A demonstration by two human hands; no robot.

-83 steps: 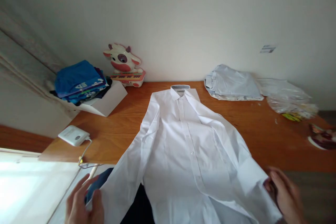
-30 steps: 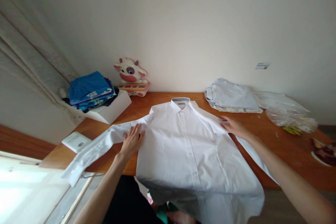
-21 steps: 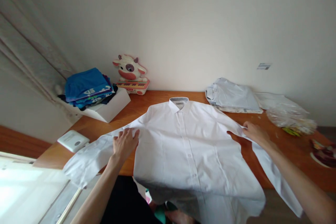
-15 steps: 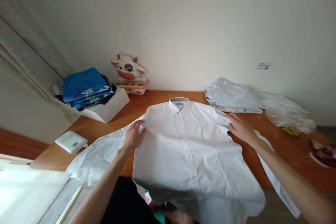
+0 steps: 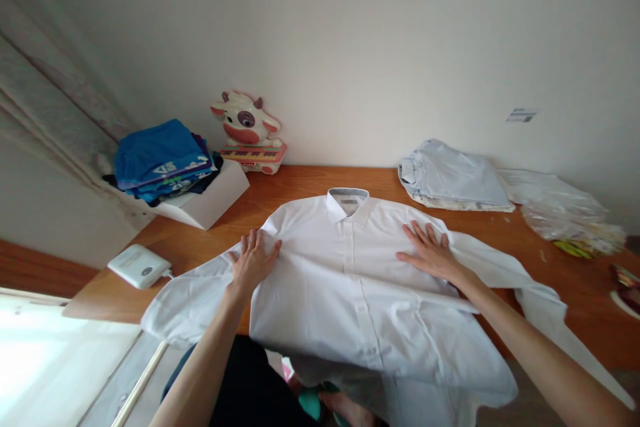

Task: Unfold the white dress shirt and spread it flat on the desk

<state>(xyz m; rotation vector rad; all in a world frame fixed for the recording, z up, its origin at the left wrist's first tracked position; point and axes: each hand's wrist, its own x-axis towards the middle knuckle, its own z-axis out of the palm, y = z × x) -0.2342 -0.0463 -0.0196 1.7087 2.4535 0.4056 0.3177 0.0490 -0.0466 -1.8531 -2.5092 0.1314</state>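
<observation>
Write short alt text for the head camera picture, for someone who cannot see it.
Both hands, left hand and right hand, press flat on a white dress shirt spread buttoned-side up on a wooden table. Folded clothes lie behind.

Both bare arms reach forward from the near edge, elbows low, forearms angling toward the middle. The left hand lies palm down, fingers spread and pointing to the far side, wrist straight. The right hand is flat too, fingers fanned and aimed far-left, its forearm stretching back to the near right corner.
</observation>
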